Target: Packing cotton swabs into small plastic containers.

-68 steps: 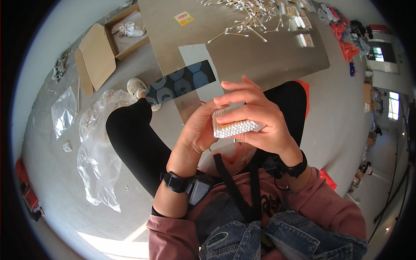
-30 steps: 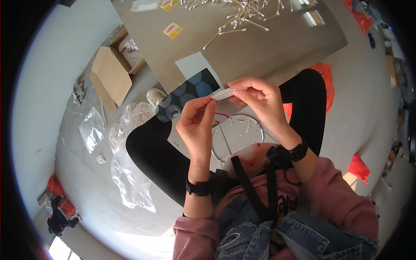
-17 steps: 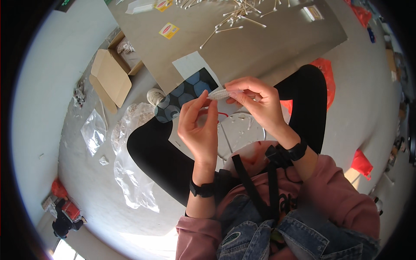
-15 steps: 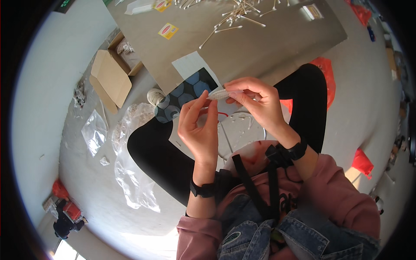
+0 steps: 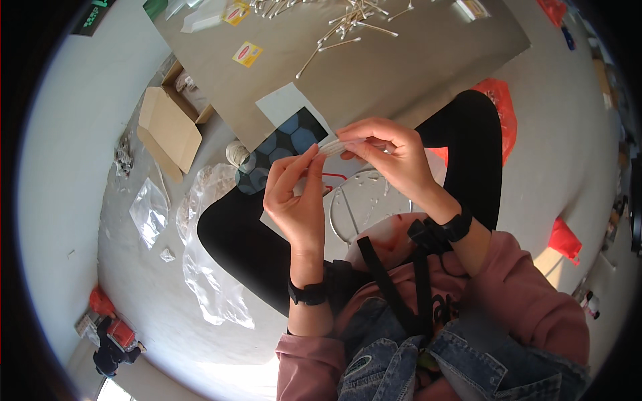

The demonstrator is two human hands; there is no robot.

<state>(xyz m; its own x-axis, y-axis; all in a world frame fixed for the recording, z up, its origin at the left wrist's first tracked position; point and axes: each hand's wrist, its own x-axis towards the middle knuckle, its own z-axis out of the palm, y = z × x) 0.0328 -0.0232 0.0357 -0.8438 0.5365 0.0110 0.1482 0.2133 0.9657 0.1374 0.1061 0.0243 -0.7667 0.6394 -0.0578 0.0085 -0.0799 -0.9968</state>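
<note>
Over my lap, a small clear plastic packet with a white ribbed bundle in it (image 5: 330, 147) is held between my two hands. My left hand (image 5: 293, 200) pinches its left end with thumb and fingertips. The right hand (image 5: 396, 157) has its fingers closed round the other end, partly hiding it. What the bundle is made of is too small to make out. Beyond my hands, loose cotton swabs (image 5: 348, 30) lie scattered on the brownish table (image 5: 414, 73). A yellow and red card (image 5: 248, 54) and a white sheet (image 5: 284, 103) lie there too.
A blue-and-black hexagon-patterned piece (image 5: 287, 137) hangs at the near table edge. An opened cardboard box (image 5: 167, 130), clear plastic bags (image 5: 212, 274) and a roll of cord (image 5: 237, 154) are on the floor at left. Red bags (image 5: 500, 127) lie at right. Another person (image 5: 114, 351) is far left.
Both hands have shifted slightly left with the packet still between them. The table and floor things have also shifted a little in view.
</note>
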